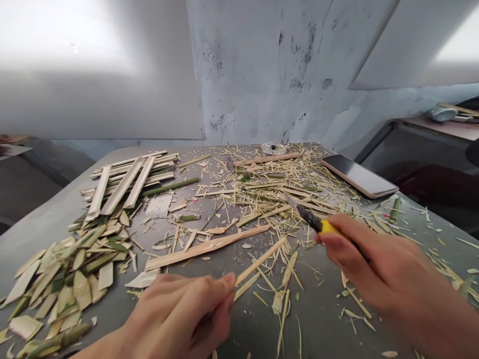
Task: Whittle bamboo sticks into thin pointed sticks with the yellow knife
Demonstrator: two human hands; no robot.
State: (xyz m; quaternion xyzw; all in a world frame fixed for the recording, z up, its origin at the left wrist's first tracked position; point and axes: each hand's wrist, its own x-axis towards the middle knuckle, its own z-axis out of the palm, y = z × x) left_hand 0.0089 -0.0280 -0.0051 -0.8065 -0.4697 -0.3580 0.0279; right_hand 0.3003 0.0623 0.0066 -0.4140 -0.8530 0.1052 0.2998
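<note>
My left hand (pixel 190 309) is closed, pinching a thin bamboo strip (pixel 262 259) that points away up to the right. My right hand (pixel 389 274) is wrapped round a yellow-handled utility knife (pixel 314 222). Its blade points forward and left, over the shavings and apart from the strip. Beyond the strip, a longer flat piece of wood (pixel 209 246) lies slantwise on the grey table (pixel 258 319). Loose bamboo slivers (pixel 284 279) lie under and around the strip.
Split bamboo slats (pixel 123 187) are stacked at the back left, with a heap of bamboo offcuts (pixel 78 284) nearer me. Shavings (pixel 269 192) cover the middle and back. A hammer (pixel 262 159) lies there near a clear tape roll (pixel 274 148). A tablet (pixel 359 174) rests at the right.
</note>
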